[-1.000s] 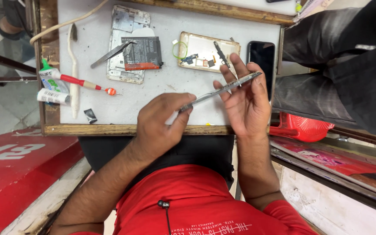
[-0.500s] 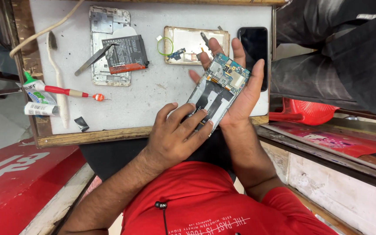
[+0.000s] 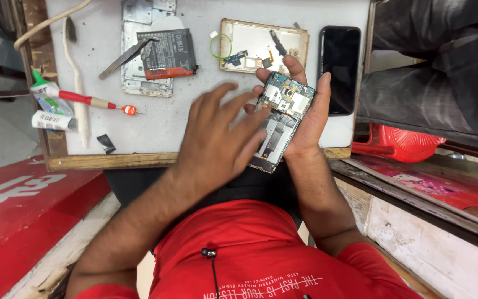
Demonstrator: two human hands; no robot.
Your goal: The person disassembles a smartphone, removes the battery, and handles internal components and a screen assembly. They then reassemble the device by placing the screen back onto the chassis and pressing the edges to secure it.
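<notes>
Green circuitry faced up because my right hand (image 3: 305, 119) cradled the opened phone (image 3: 281, 119) from beneath, fingers curled round its edges just off the bench (image 3: 195, 119); my left hand (image 3: 217, 141) hovered open beside it, blurred, holding nothing

To the right of the opened phone (image 3: 280, 119) in my right hand (image 3: 305, 119) lies a black phone (image 3: 339, 69), flat on the bench, its screen dark and glossy. Up and to the left of the opened phone sits a black battery (image 3: 167, 53), rectangular, its label face grey-printed with a red-orange strip along the lower edge. Far left of the opened phone, at the bench edge, lie two small tubes: one white tube (image 3: 51, 120) with dark print, and above it a pale tube (image 3: 44, 94) with a green cap. Below and far left of the opened phone slants a red sign (image 3: 23, 205) with big white characters
</notes>
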